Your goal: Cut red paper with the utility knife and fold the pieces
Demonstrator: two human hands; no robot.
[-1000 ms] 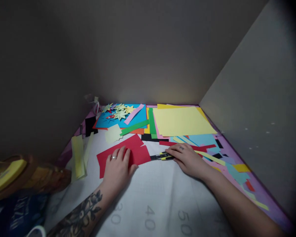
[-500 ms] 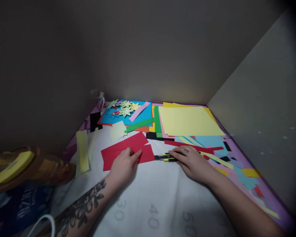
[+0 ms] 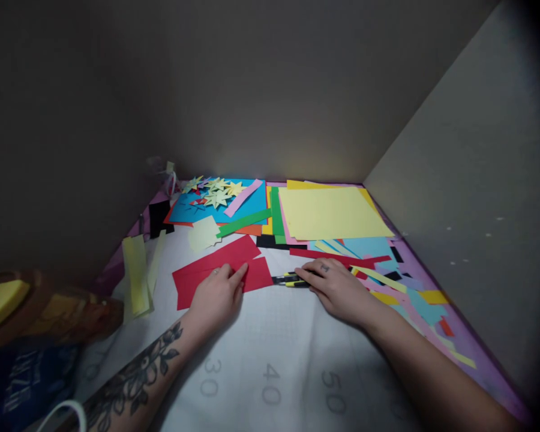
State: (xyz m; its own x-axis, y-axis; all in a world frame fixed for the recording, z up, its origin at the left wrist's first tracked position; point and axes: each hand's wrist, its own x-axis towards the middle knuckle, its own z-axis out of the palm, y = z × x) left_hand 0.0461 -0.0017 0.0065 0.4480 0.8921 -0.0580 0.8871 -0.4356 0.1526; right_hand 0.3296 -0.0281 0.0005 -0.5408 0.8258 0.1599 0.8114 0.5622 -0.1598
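Note:
Two overlapping pieces of red paper (image 3: pixel 207 264) lie at the middle of the white sheet. My left hand (image 3: pixel 218 294) rests on the lower piece, its index finger stretched out and the other fingers lying on the paper or curled. A black and yellow craft knife (image 3: pixel 291 279) lies flat, its tip at the right edge of the red paper. Over the knife's right end is my right hand (image 3: pixel 335 288), fingers bent down around the handle. A long red strip (image 3: pixel 342 258) lies just beyond that hand.
Folded paper stars (image 3: pixel 216 198) sit on blue paper at the back left. Pale yellow sheets (image 3: pixel 333 213) are stacked at the back right. Colored scraps (image 3: pixel 427 309) cover the right side. Yellow strips (image 3: pixel 136 273) and a brown, blurred object (image 3: pixel 72 306) are at the left.
The whole view has shifted, so everything appears a little further left. Both hands keep nearly the same places on the red paper and the knife.

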